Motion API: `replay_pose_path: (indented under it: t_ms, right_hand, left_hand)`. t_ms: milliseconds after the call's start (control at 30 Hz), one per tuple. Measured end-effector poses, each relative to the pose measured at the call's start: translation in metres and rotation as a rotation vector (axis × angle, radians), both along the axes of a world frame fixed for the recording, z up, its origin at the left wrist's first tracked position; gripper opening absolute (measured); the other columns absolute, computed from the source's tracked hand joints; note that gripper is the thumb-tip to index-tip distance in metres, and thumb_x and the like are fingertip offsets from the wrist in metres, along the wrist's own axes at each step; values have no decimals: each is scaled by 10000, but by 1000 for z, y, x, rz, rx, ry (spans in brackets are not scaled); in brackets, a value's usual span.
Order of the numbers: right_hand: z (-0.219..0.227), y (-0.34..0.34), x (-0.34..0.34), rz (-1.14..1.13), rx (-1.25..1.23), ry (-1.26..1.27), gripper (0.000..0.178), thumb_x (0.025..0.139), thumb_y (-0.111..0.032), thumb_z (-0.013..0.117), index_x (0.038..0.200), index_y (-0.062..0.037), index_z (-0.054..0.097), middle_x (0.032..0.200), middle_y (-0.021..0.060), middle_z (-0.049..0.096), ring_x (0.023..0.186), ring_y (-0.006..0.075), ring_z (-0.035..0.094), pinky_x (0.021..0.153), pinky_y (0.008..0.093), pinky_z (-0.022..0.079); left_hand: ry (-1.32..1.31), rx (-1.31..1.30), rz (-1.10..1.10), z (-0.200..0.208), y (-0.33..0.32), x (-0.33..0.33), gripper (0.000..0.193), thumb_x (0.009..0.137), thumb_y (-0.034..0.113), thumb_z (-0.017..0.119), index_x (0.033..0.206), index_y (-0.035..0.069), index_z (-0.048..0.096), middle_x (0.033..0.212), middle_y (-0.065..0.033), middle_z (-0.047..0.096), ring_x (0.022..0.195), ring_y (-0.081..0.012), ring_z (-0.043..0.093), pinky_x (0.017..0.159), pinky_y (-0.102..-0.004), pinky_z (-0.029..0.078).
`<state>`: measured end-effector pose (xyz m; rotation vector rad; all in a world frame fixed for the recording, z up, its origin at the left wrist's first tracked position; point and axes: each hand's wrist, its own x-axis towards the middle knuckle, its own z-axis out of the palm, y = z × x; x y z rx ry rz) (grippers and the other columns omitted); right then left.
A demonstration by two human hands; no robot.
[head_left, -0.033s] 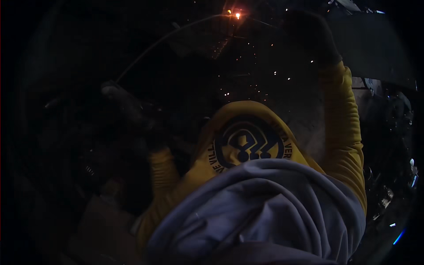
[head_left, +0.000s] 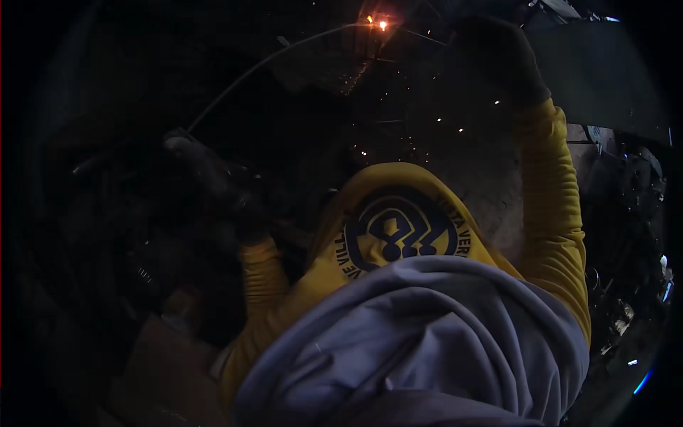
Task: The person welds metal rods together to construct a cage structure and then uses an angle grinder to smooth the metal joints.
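Over at the far side, a small, round, orange-white glowing spot (head_left: 383, 25) is burning, and your thin, pale, curved, metal-looking rod (head_left: 260, 63) is reaching from the left right up to it. Your dark-looking left hand (head_left: 203, 167) is apparently pinching the rod's near end, fingers nearly together. Your dark right hand (head_left: 498, 64) is hanging far right in shadow; can't tell how far it's opening or whether it's gripping anything. My two cents: you're probably wanting steady left fingers here, guiding gently so that bow isn't flicking the tip off the glow. The rod is pointing far and right, its long axis slanting up from near left, then flattening out.
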<state>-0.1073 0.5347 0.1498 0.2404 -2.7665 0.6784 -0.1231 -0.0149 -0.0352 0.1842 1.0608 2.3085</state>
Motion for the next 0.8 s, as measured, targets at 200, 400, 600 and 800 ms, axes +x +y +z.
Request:
replay_pose_path:
  t_ms: [200,400,600,800]
  right_hand:
    - [-3,2,1,39,52,45,174,869,-165,646,976,-34,685,892,78,696,797,196,673,740,308,532]
    - [5,-9,1,-102,53,-43,166,863,-167,654,978,-54,692,901,94,696,801,216,675,751,301,526]
    - [14,-18,2,-96,21,-90,190,870,-183,637,1008,-65,692,918,108,699,827,223,680,764,306,523]
    - [9,-12,2,-125,-3,-88,202,872,-206,632,1005,-67,692,923,114,699,830,232,680,771,314,523]
  left_hand:
    - [-25,-2,-54,-9,-2,4,411,945,300,499,1296,91,454,1190,-64,529,1145,-213,475,1028,-471,339]
    - [-26,-29,-117,-19,-5,3,420,945,305,506,1305,99,444,1216,-65,517,1181,-214,464,1037,-492,332]
    - [478,-665,-39,-47,-23,15,437,941,317,514,1319,113,432,1246,-72,505,1214,-221,457,1048,-527,320]
    - [105,-116,-321,-9,-14,-19,483,889,358,570,1289,119,443,1236,-91,512,1167,-267,502,1047,-564,312]
